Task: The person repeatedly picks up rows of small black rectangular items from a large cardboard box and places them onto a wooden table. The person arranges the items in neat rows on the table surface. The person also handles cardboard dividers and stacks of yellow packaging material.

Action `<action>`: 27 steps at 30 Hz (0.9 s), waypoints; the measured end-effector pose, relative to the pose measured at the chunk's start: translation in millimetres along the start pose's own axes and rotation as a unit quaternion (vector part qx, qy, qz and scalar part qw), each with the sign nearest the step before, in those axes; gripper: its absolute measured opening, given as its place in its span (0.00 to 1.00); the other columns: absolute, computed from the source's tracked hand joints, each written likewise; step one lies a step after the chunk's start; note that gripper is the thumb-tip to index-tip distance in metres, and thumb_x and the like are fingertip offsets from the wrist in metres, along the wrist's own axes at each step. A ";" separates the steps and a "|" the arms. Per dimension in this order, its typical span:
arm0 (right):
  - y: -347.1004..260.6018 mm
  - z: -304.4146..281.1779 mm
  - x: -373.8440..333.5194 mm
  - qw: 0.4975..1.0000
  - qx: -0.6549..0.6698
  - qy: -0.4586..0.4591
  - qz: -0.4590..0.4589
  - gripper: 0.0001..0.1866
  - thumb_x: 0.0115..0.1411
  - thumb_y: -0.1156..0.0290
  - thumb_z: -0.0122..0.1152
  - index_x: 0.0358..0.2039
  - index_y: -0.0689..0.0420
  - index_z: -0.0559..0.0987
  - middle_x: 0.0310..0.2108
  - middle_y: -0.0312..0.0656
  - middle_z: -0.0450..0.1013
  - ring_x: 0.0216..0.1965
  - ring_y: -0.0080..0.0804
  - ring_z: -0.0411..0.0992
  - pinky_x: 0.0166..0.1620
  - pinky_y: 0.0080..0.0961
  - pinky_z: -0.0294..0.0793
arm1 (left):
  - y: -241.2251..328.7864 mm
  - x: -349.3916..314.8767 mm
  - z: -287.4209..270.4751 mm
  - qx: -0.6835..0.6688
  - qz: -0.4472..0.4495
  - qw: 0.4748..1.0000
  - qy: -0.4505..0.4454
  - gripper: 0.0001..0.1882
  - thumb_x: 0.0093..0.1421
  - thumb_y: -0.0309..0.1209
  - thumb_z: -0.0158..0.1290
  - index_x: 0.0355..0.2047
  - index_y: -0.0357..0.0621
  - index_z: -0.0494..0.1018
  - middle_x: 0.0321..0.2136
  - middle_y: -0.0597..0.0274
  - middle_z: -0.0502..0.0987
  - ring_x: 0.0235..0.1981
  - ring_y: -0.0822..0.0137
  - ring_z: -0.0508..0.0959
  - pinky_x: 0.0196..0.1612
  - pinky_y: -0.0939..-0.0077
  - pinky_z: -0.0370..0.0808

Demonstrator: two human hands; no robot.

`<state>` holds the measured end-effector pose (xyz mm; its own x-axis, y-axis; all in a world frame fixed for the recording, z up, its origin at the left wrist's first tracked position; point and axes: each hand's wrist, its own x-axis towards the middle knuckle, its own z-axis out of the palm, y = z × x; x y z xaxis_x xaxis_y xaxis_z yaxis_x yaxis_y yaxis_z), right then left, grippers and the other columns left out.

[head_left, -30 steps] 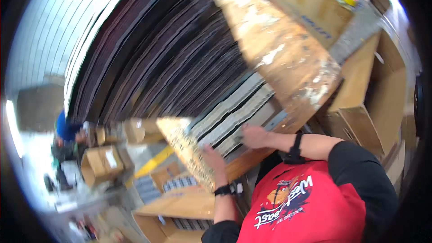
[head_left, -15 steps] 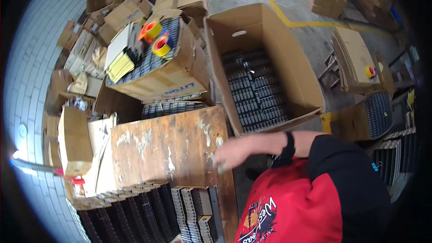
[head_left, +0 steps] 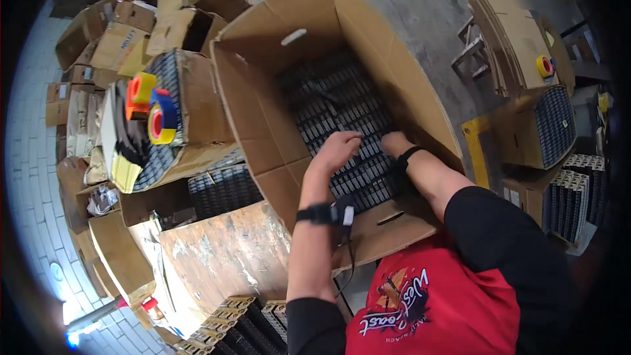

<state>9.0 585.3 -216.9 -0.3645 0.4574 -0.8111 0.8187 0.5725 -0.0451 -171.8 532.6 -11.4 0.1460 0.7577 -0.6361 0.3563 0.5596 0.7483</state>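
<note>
Both my arms reach down into a tall open cardboard box (head_left: 420, 72). Its bottom is covered with close rows of dark and silvery small parts (head_left: 361, 177), whose kind I cannot make out. My left hand (head_left: 336, 150) is low over the middle of the rows, fingers curled inward. My right hand (head_left: 396, 144) is beside it, near the right wall, bent into a fist-like shape. Whatever either hand grips is hidden. A black strap with a white tag (head_left: 348, 215) is around my left wrist, and a black band circles the right.
Left of the box, another carton (head_left: 207, 102) carries tape dispensers (head_left: 162, 118) and stacked sheets. A worn wooden table (head_left: 223, 250) is at the lower left, with dark strips along its near edge. Flattened cardboard (head_left: 509, 39) leans at the right. More cartons (head_left: 121, 46) are piled behind.
My right hand has moved from above the wooden table into the large box. My left hand has come into view there too. The view has turned and moved closer to the box.
</note>
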 end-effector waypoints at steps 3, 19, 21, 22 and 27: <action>3.5 74.6 16.1 0.994 -0.073 -0.072 0.035 0.15 0.57 0.65 0.47 0.40 0.55 0.80 0.45 0.44 0.73 0.45 0.44 0.72 0.42 0.47 0.72 | -63.8 75.4 51.2 0.142 -0.025 0.988 -0.049 0.19 0.55 0.30 0.45 0.45 0.37 0.72 0.35 0.44 0.77 0.38 0.53 0.77 0.41 0.66 0.73; -13.4 16.0 -63.0 0.983 -0.049 -0.177 -0.002 0.18 0.50 0.66 0.59 0.42 0.57 0.78 0.46 0.41 0.73 0.47 0.35 0.73 0.46 0.34 0.72 | -163.5 57.7 154.5 0.120 -0.163 0.975 -0.090 0.22 0.49 0.28 0.46 0.46 0.37 0.70 0.42 0.38 0.73 0.47 0.47 0.72 0.51 0.62 0.68; -5.8 23.4 -61.0 0.984 0.029 -0.177 0.019 0.18 0.45 0.66 0.63 0.38 0.57 0.80 0.44 0.43 0.74 0.45 0.33 0.74 0.44 0.30 0.73 | -154.0 51.3 153.1 0.053 -0.180 0.981 -0.043 0.19 0.47 0.29 0.48 0.41 0.37 0.73 0.39 0.38 0.74 0.45 0.47 0.73 0.49 0.62 0.69; 1.4 26.2 -57.4 0.982 0.068 -0.172 0.032 0.18 0.42 0.66 0.65 0.36 0.57 0.81 0.42 0.44 0.75 0.44 0.32 0.74 0.43 0.29 0.74 | -165.5 57.7 154.8 0.034 -0.185 0.982 -0.034 0.19 0.47 0.29 0.48 0.40 0.37 0.74 0.38 0.38 0.74 0.44 0.47 0.74 0.48 0.62 0.69; 11.2 16.2 -47.5 0.953 0.230 -0.166 0.107 0.14 0.40 0.68 0.61 0.29 0.61 0.81 0.31 0.50 0.77 0.31 0.38 0.76 0.38 0.33 0.74 | -186.0 63.9 168.1 -0.030 -0.222 0.972 0.064 0.18 0.47 0.32 0.49 0.38 0.38 0.75 0.35 0.40 0.76 0.41 0.47 0.76 0.46 0.62 0.70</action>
<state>42.7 558.9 -188.3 -0.0701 0.2449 -0.9670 0.9941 0.0971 -0.0474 -73.7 420.5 -222.9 -0.1273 0.4700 -0.8734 0.3036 0.8568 0.4168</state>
